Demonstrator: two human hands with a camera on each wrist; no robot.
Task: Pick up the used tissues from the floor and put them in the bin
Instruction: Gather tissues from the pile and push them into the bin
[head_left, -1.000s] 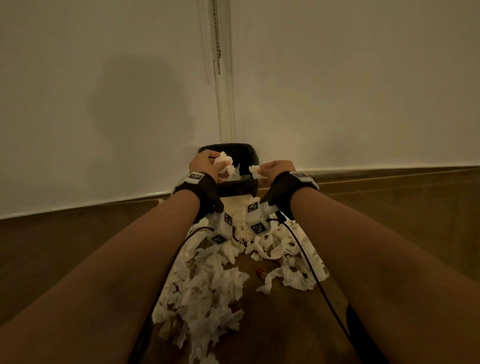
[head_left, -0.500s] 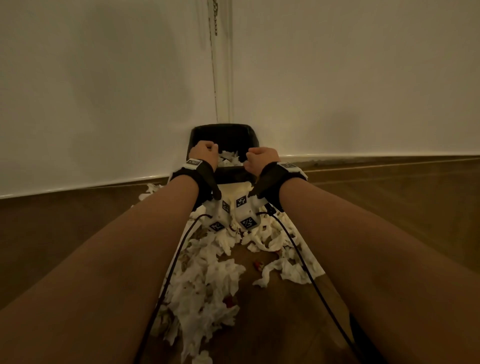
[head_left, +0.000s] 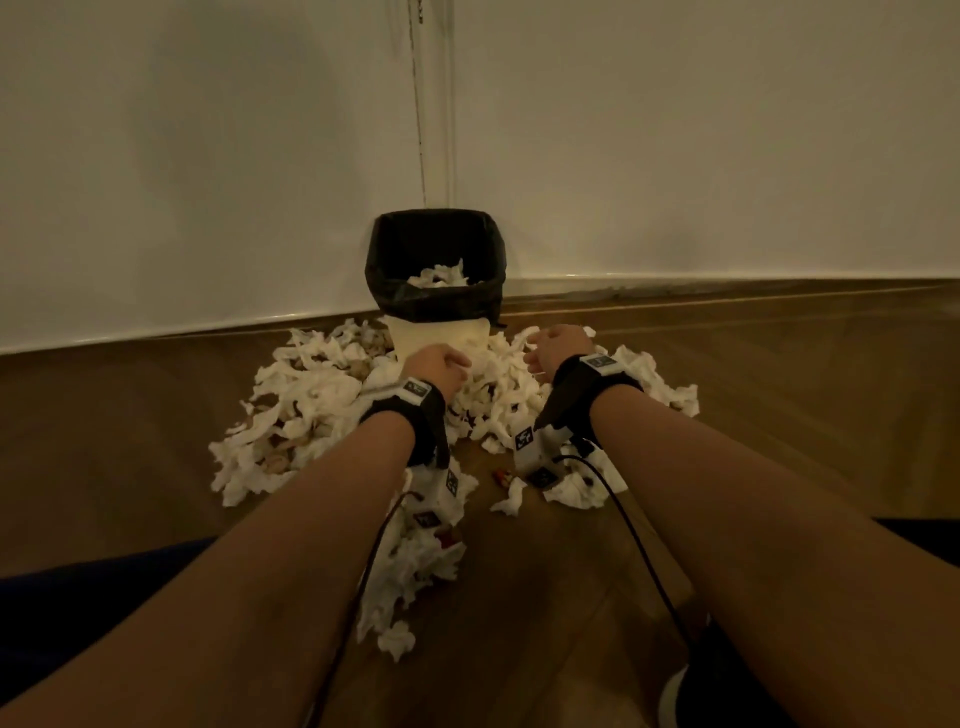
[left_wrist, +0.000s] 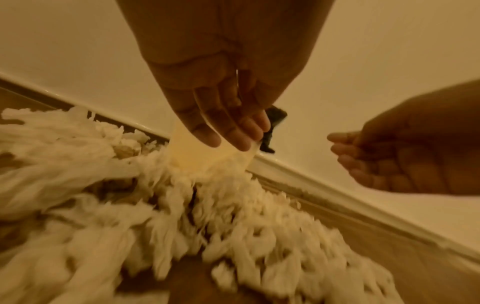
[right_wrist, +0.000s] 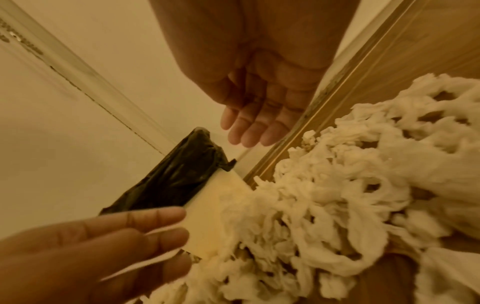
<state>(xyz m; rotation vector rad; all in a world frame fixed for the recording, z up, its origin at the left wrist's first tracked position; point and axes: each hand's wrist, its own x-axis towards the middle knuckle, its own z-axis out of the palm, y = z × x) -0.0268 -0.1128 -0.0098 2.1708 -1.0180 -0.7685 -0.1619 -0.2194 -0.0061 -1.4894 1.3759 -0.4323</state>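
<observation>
Both hands empty, fingers loose: left hand (head_left: 439, 366) at 11 o'clock, right hand (head_left: 558, 349) at 1, over the used tissues (head_left: 317, 410). Bin (head_left: 435, 312) at 12, some tissues inside. Fuller clumps should be scooped from the bin base.

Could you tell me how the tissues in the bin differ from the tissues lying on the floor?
The tissues in the bin are a small clump inside the black liner; the tissues on the floor form a wide heap spread around the bin's base. Those in the bin look plain white, while the floor heap shows brownish stains. Both are crumpled white paper, and neither hand holds any.
</observation>
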